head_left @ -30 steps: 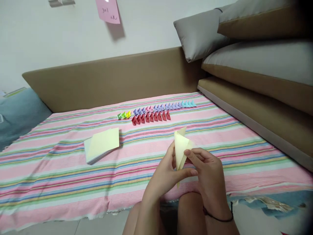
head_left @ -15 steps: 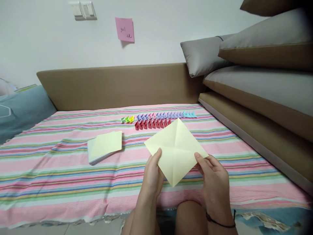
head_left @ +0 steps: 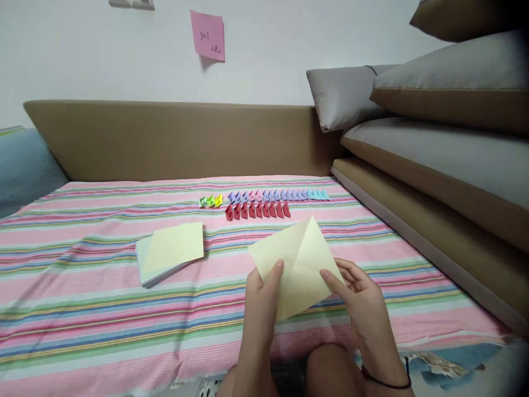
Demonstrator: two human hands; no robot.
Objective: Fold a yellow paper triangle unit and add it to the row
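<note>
A pale yellow square of paper [head_left: 300,259] is held up over the bed, one corner pointing away from me. A crease runs down its middle, and the sheet bends along it. My left hand [head_left: 264,286] pinches the left side, thumb on top and fingers hidden beneath. On the right side my right hand [head_left: 351,284] pinches the paper the same way, with a dark cord round the wrist. Beyond the sheet stand small folded paper pieces: a red row [head_left: 258,210], a purple, pink and blue row [head_left: 281,196], and green and yellow ones [head_left: 211,200].
A stack of paper sheets [head_left: 171,251] lies left of my hands on the striped cloth [head_left: 103,309]. A brown backrest [head_left: 185,140] runs along the far side. Grey and brown cushions [head_left: 446,121] are piled at the right. A pink note [head_left: 208,36] sticks to the wall.
The paper has gone from nearly flat to bent along its middle crease, and it has turned slightly. Both hands keep their pinch. The camera view has shifted a little.
</note>
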